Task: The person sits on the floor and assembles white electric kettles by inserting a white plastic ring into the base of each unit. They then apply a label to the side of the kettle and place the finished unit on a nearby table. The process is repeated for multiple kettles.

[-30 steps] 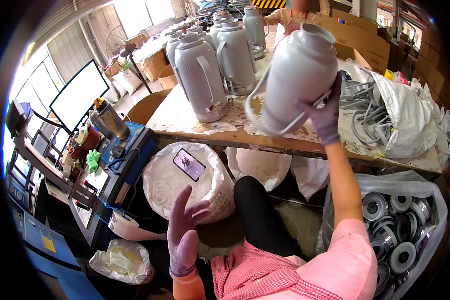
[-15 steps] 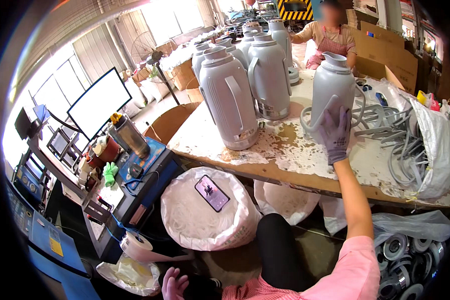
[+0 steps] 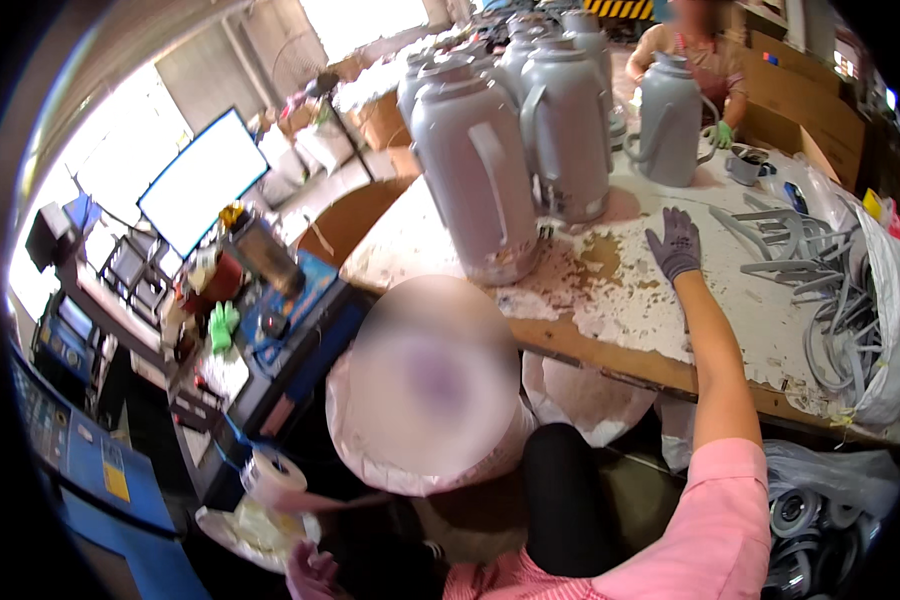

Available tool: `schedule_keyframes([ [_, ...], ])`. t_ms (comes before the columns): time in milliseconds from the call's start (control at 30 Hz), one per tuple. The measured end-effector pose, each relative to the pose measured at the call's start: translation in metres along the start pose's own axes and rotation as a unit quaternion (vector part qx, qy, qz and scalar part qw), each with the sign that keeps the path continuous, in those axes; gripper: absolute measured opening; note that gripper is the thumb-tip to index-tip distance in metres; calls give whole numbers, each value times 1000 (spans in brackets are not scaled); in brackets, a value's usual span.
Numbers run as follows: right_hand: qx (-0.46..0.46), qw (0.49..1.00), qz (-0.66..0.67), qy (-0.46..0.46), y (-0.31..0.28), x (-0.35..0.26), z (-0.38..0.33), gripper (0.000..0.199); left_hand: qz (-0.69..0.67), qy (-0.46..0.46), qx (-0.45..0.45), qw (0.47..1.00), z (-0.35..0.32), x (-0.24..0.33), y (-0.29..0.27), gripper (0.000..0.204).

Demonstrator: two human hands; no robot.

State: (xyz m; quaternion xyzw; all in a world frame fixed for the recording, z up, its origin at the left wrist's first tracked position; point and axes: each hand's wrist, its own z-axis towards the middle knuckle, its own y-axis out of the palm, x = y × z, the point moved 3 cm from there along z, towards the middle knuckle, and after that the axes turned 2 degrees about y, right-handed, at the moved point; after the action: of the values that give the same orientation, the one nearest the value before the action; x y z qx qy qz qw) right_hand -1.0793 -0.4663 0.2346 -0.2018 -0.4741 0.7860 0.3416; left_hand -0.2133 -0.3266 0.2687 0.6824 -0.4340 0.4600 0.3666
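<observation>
Grey rounded jug with a pouring lip and looped handles (image 3: 667, 125) stands upright, in the head view, on the table with a worn white top (image 3: 620, 305), beyond the fingertips of the grey-gloved right hand (image 3: 678, 245) and apart from them. Half a second ago that hand was against the jug; now the jug sits farther out, standing on its own, and the hand is free. Its fingers lie close together, extended, with the thumb spread away. Right of these fingers lies a heap of curved light-grey handles (image 3: 790, 235); left of them stands a large grey jug (image 3: 475, 180). The purple-gloved left hand (image 3: 313, 570), near a white paper roll (image 3: 273, 470), is blurred; I cannot tell whether its fingers pinch anything.
</observation>
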Motion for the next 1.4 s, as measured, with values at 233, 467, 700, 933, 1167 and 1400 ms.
schedule_keyframes([
  [233,163,966,151,-132,83,59,26,61,111,10,275,955,-36,-101,-237,47],
  [467,176,969,7,-175,80,120,53,61,245,-336,508,755,-244,-312,-422,98],
  [700,329,867,76,-367,0,54,-43,47,310,-291,668,610,-353,-417,-380,107],
  [933,327,820,70,-465,-149,5,-195,47,559,-291,351,692,-204,-396,-360,95],
  [1167,-150,747,513,-395,-260,-188,-402,32,453,-36,402,795,-172,-279,-427,40],
  [1400,-848,167,497,-73,-271,-287,-598,51,118,362,373,846,-178,-120,-223,57],
])
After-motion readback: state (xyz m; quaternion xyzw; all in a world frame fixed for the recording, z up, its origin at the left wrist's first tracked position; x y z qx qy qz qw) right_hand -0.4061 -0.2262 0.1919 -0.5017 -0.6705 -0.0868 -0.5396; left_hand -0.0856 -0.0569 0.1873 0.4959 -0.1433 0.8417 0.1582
